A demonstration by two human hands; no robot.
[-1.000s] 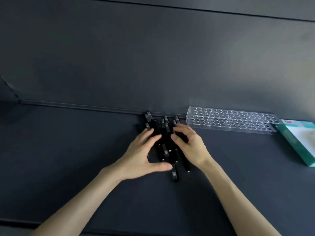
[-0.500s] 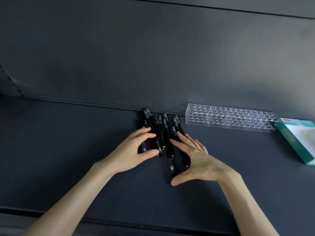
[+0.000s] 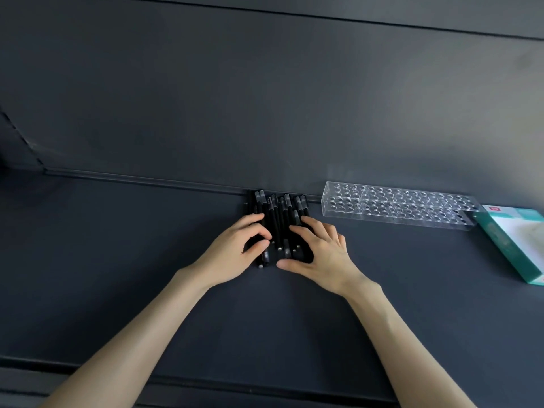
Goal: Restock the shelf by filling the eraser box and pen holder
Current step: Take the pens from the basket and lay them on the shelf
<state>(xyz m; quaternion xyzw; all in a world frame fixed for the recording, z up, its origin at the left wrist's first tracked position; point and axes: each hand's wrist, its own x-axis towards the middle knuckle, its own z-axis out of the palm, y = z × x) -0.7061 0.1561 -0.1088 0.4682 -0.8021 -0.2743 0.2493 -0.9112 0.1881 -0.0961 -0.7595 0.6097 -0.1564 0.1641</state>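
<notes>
A pile of several black pens (image 3: 278,214) lies on the dark shelf, its far ends against the back wall. My left hand (image 3: 235,254) curls round the pile's left side, thumb and fingers pinching pens. My right hand (image 3: 322,254) cups the right side, fingers curled over the pens and thumb stretched along their near ends. To the right stands the clear acrylic pen holder (image 3: 397,206), its holes holding nothing. Further right lies the teal and white eraser box (image 3: 510,242); I cannot see inside it.
The dark shelf board (image 3: 147,275) runs wide to the left and in front of my hands. Its back wall (image 3: 265,113) rises just behind the pens. The shelf's front edge (image 3: 206,381) crosses the bottom of the view.
Both hands have closed in on the pens from the sides. The right hand moved up and left, its fingers curling over them. The pile is bunched tighter.
</notes>
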